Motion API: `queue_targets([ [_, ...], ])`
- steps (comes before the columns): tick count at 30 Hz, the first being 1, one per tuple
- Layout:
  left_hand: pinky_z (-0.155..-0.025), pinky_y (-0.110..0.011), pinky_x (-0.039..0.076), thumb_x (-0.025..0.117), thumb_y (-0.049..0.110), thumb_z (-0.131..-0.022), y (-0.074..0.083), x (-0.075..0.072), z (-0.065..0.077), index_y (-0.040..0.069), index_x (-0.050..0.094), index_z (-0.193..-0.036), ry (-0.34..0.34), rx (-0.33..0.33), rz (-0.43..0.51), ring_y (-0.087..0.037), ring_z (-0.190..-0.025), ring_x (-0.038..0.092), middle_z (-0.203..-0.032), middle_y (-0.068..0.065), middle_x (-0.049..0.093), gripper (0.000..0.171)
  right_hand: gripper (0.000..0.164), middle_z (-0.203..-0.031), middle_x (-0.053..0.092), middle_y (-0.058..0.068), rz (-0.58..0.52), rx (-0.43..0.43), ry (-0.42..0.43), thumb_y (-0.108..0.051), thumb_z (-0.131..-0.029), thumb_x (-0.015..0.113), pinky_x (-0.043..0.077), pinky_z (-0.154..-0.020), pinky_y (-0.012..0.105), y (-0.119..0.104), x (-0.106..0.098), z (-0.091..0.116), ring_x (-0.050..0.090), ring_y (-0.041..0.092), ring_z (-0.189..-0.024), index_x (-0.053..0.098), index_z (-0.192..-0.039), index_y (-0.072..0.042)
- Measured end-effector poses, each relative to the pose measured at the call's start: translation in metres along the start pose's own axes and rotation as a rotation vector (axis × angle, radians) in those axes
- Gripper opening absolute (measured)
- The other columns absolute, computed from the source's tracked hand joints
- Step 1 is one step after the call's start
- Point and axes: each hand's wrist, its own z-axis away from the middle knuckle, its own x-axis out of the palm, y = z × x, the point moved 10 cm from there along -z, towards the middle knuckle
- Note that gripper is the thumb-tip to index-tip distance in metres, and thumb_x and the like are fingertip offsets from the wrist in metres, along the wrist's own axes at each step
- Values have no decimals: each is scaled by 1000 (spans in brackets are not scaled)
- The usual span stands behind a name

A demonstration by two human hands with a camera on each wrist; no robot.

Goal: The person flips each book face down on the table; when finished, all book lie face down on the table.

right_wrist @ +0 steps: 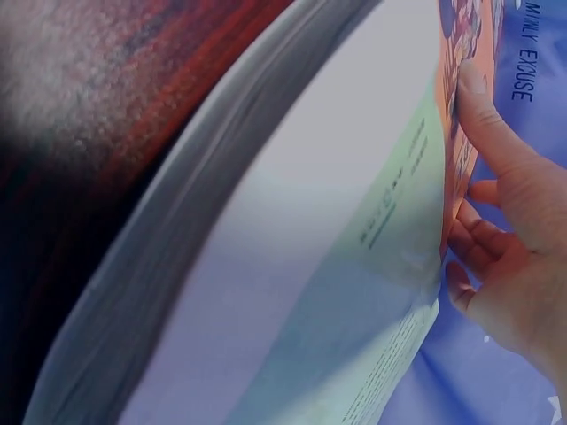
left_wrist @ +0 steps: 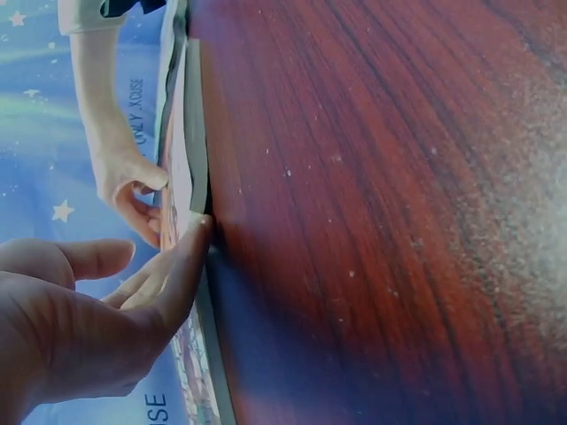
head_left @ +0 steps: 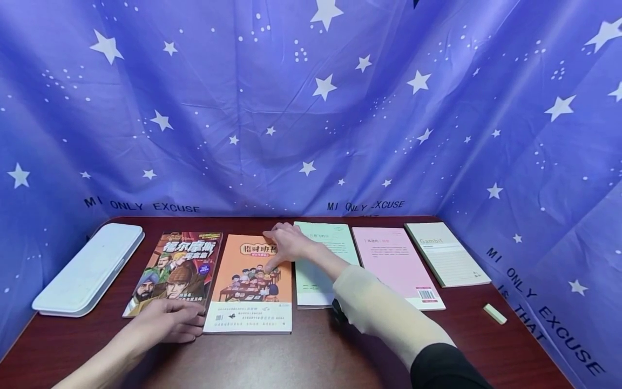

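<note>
An orange book point(head_left: 257, 270) with a white band along its near edge lies face up on the table. At its upper right corner is my right hand point(head_left: 290, 243), the thumb on the cover and the other fingers bent at the edge. In the right wrist view that thumb point(right_wrist: 483, 115) presses on the orange cover. My left hand point(head_left: 176, 322) is by the book's lower left corner, its extended fingertips right at the edge in the left wrist view. Partly under that hand in the head view is a comic-style book point(head_left: 180, 270) with a detective on its cover.
A green book point(head_left: 316, 270), a pink book point(head_left: 393, 259) and a cream "Gambit" notebook point(head_left: 449, 254) lie to the right. Nearer the right edge is a small pale-green block point(head_left: 495, 314). A white case point(head_left: 89, 270) lies far left. Starry blue cloth point(head_left: 272, 162) surrounds the table.
</note>
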Motion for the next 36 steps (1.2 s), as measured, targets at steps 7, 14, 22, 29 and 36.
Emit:
queue_targets([
  [7,-81,-30,66,53,12,-106,-10,2,1,-24,51,-131,-47,-36,60,-13,-89,76,-104,-8,77,45,109,-131,64,4,32,41,-15,-67,-62,90,41,-89,32,-3,-1,2,54,23,-122,52,-151,-17],
  [14,-77,-27,65,54,12,-105,-12,1,-1,-23,57,-126,-28,-48,40,-9,-84,74,-98,-3,76,41,93,-112,59,-3,53,87,-48,-70,-57,89,35,-81,30,-4,-1,2,50,18,-100,57,-129,-22],
  [22,-72,-23,64,56,12,-103,-14,1,-5,-24,58,-123,2,-58,-9,-7,-78,72,-90,1,75,41,83,-109,57,-4,70,107,-48,-73,-53,89,34,-84,31,-2,-1,1,48,17,-99,55,-112,-25],
  [29,-70,-23,64,65,15,-99,-12,4,-4,-19,64,-120,17,-70,-42,-8,-75,72,-84,1,73,39,78,-108,54,-3,63,101,-51,-71,-55,89,36,-86,33,-3,-2,2,52,14,-93,54,-106,-25],
  [36,-75,-28,66,75,8,-90,-10,11,-4,-20,59,-118,-8,-41,0,-14,-79,76,-88,-3,74,43,85,-96,62,-9,25,86,-44,-71,-55,89,36,-88,33,-2,-1,4,53,13,-92,55,-117,-25],
])
